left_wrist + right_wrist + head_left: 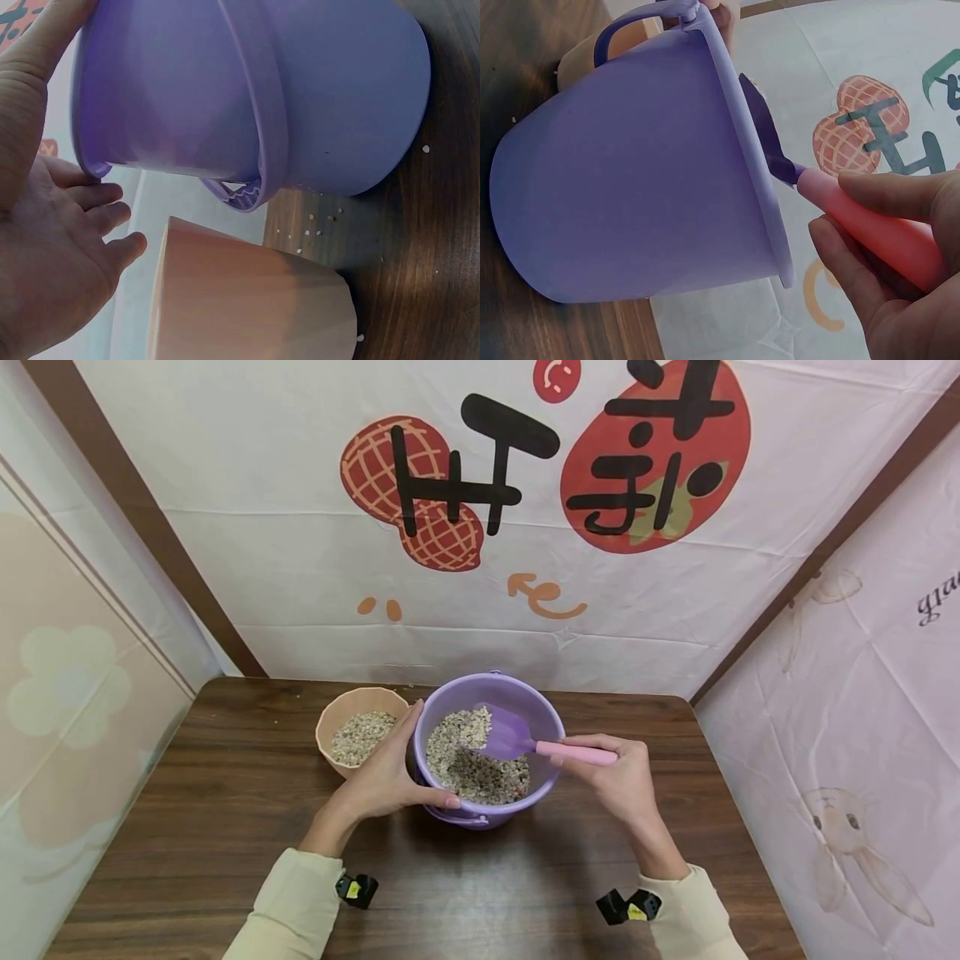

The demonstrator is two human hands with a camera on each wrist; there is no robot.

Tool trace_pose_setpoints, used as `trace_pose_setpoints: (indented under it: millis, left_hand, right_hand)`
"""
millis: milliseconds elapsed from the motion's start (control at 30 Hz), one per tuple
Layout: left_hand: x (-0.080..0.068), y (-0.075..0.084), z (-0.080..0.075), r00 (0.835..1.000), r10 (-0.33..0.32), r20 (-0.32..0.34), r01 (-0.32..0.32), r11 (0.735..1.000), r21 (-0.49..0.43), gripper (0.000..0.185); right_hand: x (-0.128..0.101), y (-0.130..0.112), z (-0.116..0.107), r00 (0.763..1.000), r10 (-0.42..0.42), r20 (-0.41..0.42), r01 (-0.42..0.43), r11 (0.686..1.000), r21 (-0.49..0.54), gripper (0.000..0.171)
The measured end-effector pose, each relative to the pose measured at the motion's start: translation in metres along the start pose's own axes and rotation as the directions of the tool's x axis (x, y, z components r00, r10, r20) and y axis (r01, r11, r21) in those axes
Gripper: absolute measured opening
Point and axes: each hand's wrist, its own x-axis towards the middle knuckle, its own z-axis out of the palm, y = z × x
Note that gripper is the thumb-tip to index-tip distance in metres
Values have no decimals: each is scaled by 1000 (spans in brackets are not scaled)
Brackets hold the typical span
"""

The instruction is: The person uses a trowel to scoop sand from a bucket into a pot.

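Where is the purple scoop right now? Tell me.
In the head view, the purple scoop sits blade-down in the grain inside the purple bucket at table centre, its pink handle held by the right hand; the peach bowl stands left of the bucket.

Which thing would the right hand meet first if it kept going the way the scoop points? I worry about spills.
Probably the grain mix inside the purple bucket; the right hand aims its scoop leftward into it. Depth is unclear.

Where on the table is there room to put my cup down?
Bare wood lies along the table's left side, its right side past the right hand, and the near strip between the sleeves. The middle back is crowded: purple bucket and peach bowl side by side.
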Motion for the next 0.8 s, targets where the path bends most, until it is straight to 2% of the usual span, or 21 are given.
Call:
trace_pose_setpoints:
  millis: [367,500,633,800]
  left_hand:
    - [1,0,0,1000,14,-10,-14,1000,6,146]
    - [-1,1,-3,1000,-6,-18,6,1000,16,146]
    - [-6,0,-12,998,-36,-57,38,999,38,143]
    - [-12,-4,-29,987,-52,-152,63,995,74,133]
  right_hand:
    - [-1,3,-1,1000,15,2,-15,999,39,29]
    - [-1,3,0,1000,26,6,-26,998,56,31]
    - [-1,3,1,999,39,10,-40,996,80,35]
    - [-1,4,1,999,44,12,-45,996,83,38]
